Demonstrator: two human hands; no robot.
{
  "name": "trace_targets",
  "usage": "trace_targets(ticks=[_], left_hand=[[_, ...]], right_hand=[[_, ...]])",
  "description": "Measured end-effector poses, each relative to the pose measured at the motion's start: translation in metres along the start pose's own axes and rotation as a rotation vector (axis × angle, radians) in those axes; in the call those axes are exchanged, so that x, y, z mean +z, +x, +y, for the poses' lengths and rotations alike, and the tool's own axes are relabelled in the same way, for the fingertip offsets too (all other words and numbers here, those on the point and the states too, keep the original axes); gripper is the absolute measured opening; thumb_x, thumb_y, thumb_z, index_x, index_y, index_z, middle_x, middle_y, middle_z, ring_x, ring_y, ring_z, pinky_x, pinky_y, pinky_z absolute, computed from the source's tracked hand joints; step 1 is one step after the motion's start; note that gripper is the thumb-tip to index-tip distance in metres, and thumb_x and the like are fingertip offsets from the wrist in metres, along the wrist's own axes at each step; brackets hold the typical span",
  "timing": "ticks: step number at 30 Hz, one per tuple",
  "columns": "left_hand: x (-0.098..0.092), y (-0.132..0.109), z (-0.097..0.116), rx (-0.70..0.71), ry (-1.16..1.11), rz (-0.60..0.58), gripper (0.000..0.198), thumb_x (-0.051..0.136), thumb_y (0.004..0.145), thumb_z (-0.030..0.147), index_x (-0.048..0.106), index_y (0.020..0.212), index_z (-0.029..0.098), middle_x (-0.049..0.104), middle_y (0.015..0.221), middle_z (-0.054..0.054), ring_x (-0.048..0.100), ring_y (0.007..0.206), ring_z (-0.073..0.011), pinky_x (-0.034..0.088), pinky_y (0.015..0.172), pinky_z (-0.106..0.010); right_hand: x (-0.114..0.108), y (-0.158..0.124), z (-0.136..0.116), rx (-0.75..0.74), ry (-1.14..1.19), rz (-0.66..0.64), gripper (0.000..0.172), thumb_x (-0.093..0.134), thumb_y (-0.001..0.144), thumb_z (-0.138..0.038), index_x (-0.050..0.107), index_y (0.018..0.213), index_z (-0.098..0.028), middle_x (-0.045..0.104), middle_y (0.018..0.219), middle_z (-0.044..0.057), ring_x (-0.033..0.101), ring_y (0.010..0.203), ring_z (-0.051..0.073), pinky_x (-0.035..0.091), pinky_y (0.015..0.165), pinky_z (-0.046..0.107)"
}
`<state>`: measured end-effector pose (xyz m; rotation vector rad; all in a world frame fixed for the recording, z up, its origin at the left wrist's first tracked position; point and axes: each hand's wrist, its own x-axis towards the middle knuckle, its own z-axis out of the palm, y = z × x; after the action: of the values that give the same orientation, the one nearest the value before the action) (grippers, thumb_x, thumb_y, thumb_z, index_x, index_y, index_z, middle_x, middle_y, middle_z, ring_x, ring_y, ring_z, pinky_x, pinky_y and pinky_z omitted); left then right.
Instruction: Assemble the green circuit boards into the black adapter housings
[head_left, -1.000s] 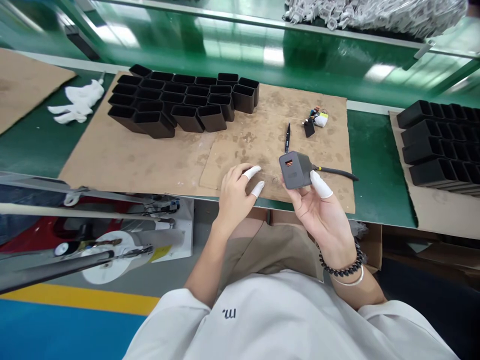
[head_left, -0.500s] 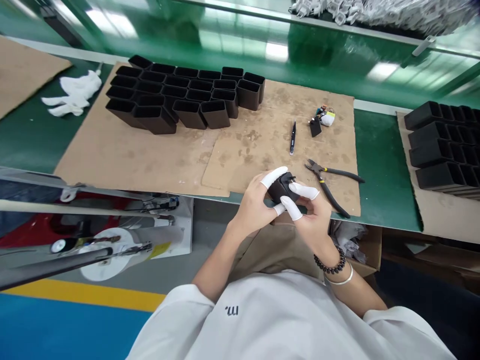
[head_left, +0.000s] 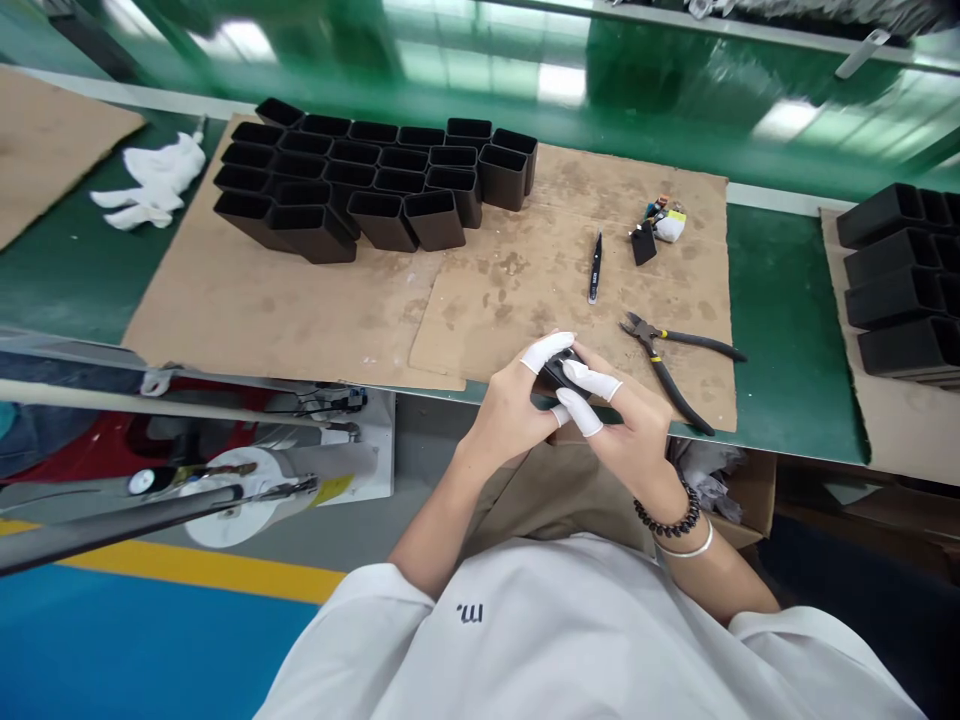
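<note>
Centrally, left hand (head_left: 516,412), right hand (head_left: 639,436) gripping dark charger (head_left: 559,371), shirt (head_left: 585,640) marked "m."

Bare cardboard (head_left: 300,300) left, pliers (head_left: 646,339) close right.

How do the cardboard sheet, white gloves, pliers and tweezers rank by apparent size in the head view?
1. cardboard sheet, by far the largest.
2. white gloves and pliers: they spread about the same, and the gloves lie farther away, so I leave them unranked.
3. tweezers, the smallest.
</note>
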<state>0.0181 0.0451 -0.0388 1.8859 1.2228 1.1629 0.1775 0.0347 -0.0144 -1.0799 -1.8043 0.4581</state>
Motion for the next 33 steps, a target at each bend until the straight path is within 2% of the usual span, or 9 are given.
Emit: trace_targets(ticks=[5,8,11,13,16,20,27,30,33], left_hand=[[0.001,-0.002,-0.009,0.083,0.123,0.022,0.073,0.074,0.087,0.025,0.041,0.152,0.023,0.062,0.15,-0.013,0.063,0.136,-0.0278,0.052,0.116,-0.042],[0.0,-0.001,-0.013,0.201,0.183,0.03,0.077,0.074,0.089,0.03,0.038,0.156,0.022,0.059,0.153,-0.016,0.057,0.143,-0.0297,0.045,0.123,-0.047],[-0.011,-0.002,-0.011,0.142,0.093,-0.047,0.081,0.076,0.089,0.031,0.036,0.159,0.026,0.055,0.157,-0.015,0.054,0.146,-0.0306,0.043,0.124,-0.048],[-0.022,-0.004,-0.009,0.074,-0.046,-0.06,0.089,0.079,0.087,0.032,0.03,0.162,0.029,0.052,0.159,-0.014,0.052,0.147,-0.0313,0.042,0.125,-0.049],[-0.037,-0.011,-0.013,0.036,-0.207,0.08,0.093,0.08,0.087,0.03,0.027,0.163,0.033,0.054,0.157,-0.013,0.054,0.145,-0.0296,0.043,0.125,-0.048],[-0.044,-0.017,-0.022,-0.004,-0.207,0.222,0.074,0.077,0.09,0.027,0.043,0.155,0.032,0.061,0.148,-0.01,0.059,0.14,-0.0267,0.044,0.124,-0.046],[-0.037,-0.019,-0.009,-0.022,-0.082,0.138,0.07,0.079,0.086,0.029,0.051,0.151,0.027,0.063,0.147,-0.012,0.058,0.14,-0.0296,0.042,0.124,-0.048],[-0.024,-0.016,0.003,-0.003,-0.087,0.041,0.084,0.086,0.079,0.034,0.048,0.153,0.026,0.059,0.152,-0.015,0.056,0.143,-0.0319,0.044,0.123,-0.048],[-0.008,-0.011,0.017,0.127,-0.096,0.111,0.085,0.09,0.075,0.033,0.051,0.149,0.023,0.064,0.146,-0.015,0.062,0.136,-0.0308,0.05,0.117,-0.045]], right_hand=[[-0.003,0.009,0.004,-0.027,-0.015,-0.091,0.021,0.067,0.094,-0.018,0.076,0.111,-0.025,0.076,0.129,0.009,0.075,0.119,0.025,0.063,0.099,0.039],[-0.006,0.019,0.006,-0.099,-0.098,-0.144,0.017,0.069,0.093,-0.019,0.074,0.109,-0.022,0.08,0.117,0.009,0.079,0.102,0.024,0.066,0.086,0.035],[-0.015,0.025,0.001,-0.21,-0.151,-0.149,0.014,0.069,0.091,-0.016,0.072,0.103,-0.023,0.082,0.1,0.006,0.08,0.084,0.022,0.065,0.071,0.031],[-0.023,0.024,-0.006,-0.26,-0.207,-0.055,0.022,0.073,0.089,-0.014,0.07,0.108,-0.025,0.082,0.104,0.006,0.08,0.086,0.023,0.066,0.073,0.032],[-0.026,0.019,-0.01,-0.271,-0.304,0.114,0.033,0.076,0.087,-0.013,0.068,0.116,-0.026,0.081,0.109,0.009,0.08,0.091,0.025,0.066,0.076,0.034],[-0.018,0.016,0.002,-0.247,-0.332,0.056,0.008,0.067,0.093,-0.016,0.07,0.097,-0.022,0.08,0.085,0.006,0.076,0.07,0.02,0.06,0.059,0.029],[-0.01,0.009,0.018,0.022,-0.154,0.011,0.004,0.068,0.091,-0.025,0.07,0.091,-0.022,0.08,0.091,0.008,0.077,0.081,0.023,0.063,0.073,0.035],[-0.007,0.009,0.012,0.366,0.284,0.119,0.017,0.08,0.08,-0.029,0.066,0.088,-0.024,0.079,0.095,0.003,0.077,0.09,0.022,0.064,0.082,0.036],[-0.006,0.009,-0.002,0.814,0.902,0.198,0.025,0.084,0.078,-0.035,0.064,0.088,-0.026,0.078,0.098,-0.003,0.077,0.088,0.017,0.066,0.076,0.028]])
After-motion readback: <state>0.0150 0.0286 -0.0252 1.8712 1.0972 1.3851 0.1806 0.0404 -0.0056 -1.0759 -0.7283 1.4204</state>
